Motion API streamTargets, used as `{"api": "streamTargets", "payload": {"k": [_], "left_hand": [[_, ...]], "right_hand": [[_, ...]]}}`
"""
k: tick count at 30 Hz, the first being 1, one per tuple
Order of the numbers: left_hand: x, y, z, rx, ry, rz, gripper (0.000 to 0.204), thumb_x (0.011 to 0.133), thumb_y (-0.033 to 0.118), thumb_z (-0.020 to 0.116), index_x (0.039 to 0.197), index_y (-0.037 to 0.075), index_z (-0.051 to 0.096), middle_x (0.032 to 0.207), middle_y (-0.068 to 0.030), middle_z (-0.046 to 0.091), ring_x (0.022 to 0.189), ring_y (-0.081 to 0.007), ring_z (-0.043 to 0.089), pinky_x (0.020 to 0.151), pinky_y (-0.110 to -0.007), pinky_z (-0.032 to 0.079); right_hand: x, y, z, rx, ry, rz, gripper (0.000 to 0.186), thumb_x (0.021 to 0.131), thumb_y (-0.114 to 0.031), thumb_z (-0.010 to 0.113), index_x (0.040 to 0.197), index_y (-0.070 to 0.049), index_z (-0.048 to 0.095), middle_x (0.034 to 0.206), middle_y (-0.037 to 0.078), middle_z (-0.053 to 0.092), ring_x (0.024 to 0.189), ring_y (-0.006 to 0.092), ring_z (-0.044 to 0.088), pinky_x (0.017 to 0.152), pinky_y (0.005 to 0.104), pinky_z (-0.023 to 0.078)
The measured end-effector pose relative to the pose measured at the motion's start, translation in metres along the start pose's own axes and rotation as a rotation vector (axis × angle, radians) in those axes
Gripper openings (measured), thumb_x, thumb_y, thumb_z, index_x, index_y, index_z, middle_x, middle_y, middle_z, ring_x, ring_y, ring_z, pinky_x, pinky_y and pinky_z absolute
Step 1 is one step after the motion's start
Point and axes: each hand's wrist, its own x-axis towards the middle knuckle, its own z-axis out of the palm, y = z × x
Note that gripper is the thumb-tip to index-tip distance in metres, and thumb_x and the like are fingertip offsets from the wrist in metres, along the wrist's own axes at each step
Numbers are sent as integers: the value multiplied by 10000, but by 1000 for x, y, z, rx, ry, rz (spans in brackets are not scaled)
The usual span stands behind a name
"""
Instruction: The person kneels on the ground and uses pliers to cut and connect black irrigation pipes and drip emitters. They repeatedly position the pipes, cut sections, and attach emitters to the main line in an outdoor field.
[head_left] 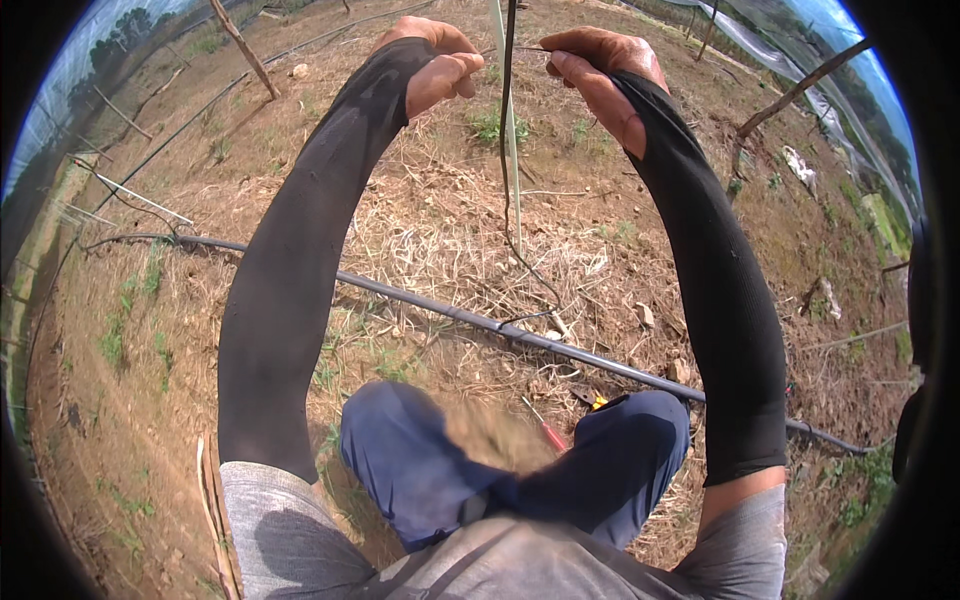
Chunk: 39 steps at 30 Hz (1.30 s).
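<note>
My left hand (436, 70) and my right hand (597, 75), both in black arm sleeves, are raised at the top of the view with fingers closed in pinches on a thin dark wire (530, 49) stretched between them. Between my hands stand a pale green upright stake (515, 170) and a thin black tube (505, 150), which runs down to the ground and curves toward a thicker black pipe (440, 305). A red-handled screwdriver (552, 435) and a yellow tool (598, 402), partly hidden, lie by my bent legs.
Dry soil (420, 210) with straw and weeds surrounds me. Wooden posts (245, 50) stand at both sides, with netting or plastic sheeting (810, 95) at the far right. Long sticks (215, 520) lie at the lower left, and pale rods (140, 195) sit at the left.
</note>
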Motion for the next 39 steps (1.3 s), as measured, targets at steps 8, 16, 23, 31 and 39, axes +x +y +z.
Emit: {"api": "streamTargets", "payload": {"k": [8, 16, 23, 31, 39], "left_hand": [[-9, 12, 4, -488, -192, -302, 225, 925, 228, 594, 1048, 43, 626, 863, -84, 706, 716, -125, 684, 513, -189, 511], [-14, 4, 25, -1100, -202, -389, 241, 944, 173, 543, 1071, -20, 610, 987, -154, 671, 905, -228, 669, 890, -396, 547], [-13, 0, 36, -1130, -78, -410, 249, 935, 159, 552, 1081, -38, 599, 1012, -157, 670, 947, -249, 662, 926, -393, 526], [-12, 0, 37, -1098, -30, -345, 228, 897, 127, 618, 1078, -12, 608, 1005, -121, 677, 934, -205, 665, 883, -348, 541], [-17, 18, 23, -452, 90, -280, 221, 815, 123, 709, 997, 11, 655, 863, -72, 681, 725, -131, 646, 596, -241, 516]], "right_hand": [[-20, -29, 24, -21, 95, 198, 247, 806, -232, 631, 977, -69, 703, 886, 112, 711, 841, 207, 684, 769, 319, 519], [-39, -51, 51, -139, 182, 81, 242, 834, -202, 619, 994, -29, 675, 844, 144, 696, 772, 252, 686, 727, 335, 528], [-34, -54, 46, -7, 111, 135, 276, 847, -250, 612, 994, -26, 677, 855, 167, 695, 830, 272, 685, 764, 343, 523], [-20, -47, 40, -267, 154, 3, 169, 842, -210, 615, 952, -113, 699, 872, 117, 685, 830, 285, 664, 764, 367, 517], [-16, -27, 32, -430, 158, -146, 126, 856, -145, 611, 943, -140, 702, 892, 96, 654, 837, 292, 644, 734, 380, 512]]}}
